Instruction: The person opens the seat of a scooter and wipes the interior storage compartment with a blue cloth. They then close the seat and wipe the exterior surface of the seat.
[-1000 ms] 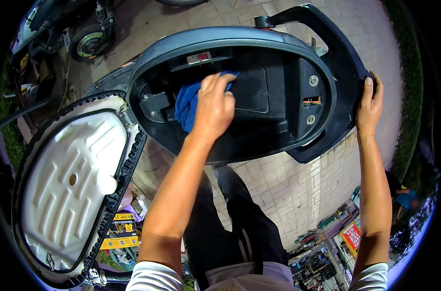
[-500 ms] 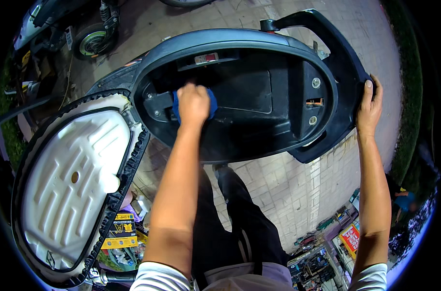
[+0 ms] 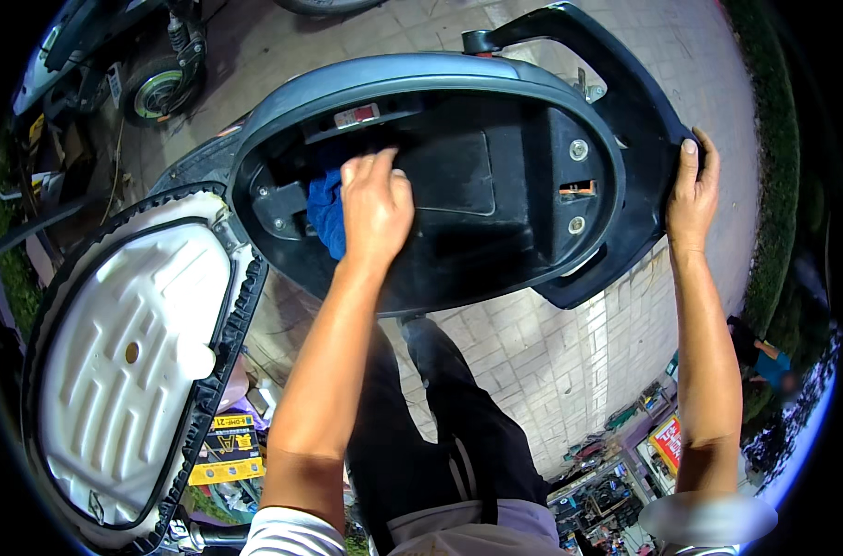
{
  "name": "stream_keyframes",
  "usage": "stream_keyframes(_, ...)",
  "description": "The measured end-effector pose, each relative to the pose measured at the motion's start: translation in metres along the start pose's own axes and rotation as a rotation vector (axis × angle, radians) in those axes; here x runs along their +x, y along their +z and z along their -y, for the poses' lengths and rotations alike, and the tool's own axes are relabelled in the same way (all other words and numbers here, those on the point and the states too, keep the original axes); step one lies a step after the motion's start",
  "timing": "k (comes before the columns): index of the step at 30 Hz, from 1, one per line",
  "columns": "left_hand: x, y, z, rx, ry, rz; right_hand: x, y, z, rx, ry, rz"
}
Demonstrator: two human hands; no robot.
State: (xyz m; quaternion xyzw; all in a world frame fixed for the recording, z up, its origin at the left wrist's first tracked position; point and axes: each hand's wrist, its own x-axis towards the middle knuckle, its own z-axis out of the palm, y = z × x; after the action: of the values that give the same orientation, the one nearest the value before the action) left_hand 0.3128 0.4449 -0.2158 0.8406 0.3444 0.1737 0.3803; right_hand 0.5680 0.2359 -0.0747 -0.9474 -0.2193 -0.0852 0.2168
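Note:
My left hand (image 3: 373,205) is curled on a bunched blue cloth (image 3: 326,215) inside the open black under-seat compartment (image 3: 516,232) of a scooter, pressing toward its left end. My palm hides part of the cloth. On the right, my right hand (image 3: 693,193) grips the outer side of the black rear grab rail (image 3: 636,97), fingers wrapped round it. The seat (image 3: 128,371) is flipped open to the left, showing its white ribbed underside and black edge. Bolts and a latch slot (image 3: 577,188) sit at the compartment's right end.
Another two-wheeler with a wheel (image 3: 158,92) stands at upper left. Paving (image 3: 495,352) lies below, with a yellow-black box (image 3: 223,449) at lower left and trays of tools (image 3: 590,519) at lower right. A person in blue (image 3: 773,368) is at far right, near a grass strip (image 3: 764,241).
My left hand moved down-left with the cloth, then slightly back up-right. My right hand still holds the rail. The whole view has shifted slightly left.

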Motion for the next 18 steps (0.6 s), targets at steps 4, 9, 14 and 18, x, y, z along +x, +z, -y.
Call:
stream_keyframes(4, 0.004, 0.010, -0.042, -0.093, 0.209, -0.102, 0.002, 0.000, -0.002, -0.027, -0.031, -0.008)
stream_keyframes(9, 0.010, 0.012, -0.075, -0.310, 0.248, -0.077, 0.004, 0.004, 0.005, 0.043, -0.040, -0.030)
stream_keyframes(14, -0.023, 0.005, -0.067, -0.235, 0.206, 0.209, 0.005, 0.001, 0.001, -0.043, -0.088, -0.026)
stream_keyframes(18, -0.029, -0.010, -0.085, -0.239, 0.079, 0.357, -0.004, -0.003, 0.002, -0.036, -0.011, 0.008)
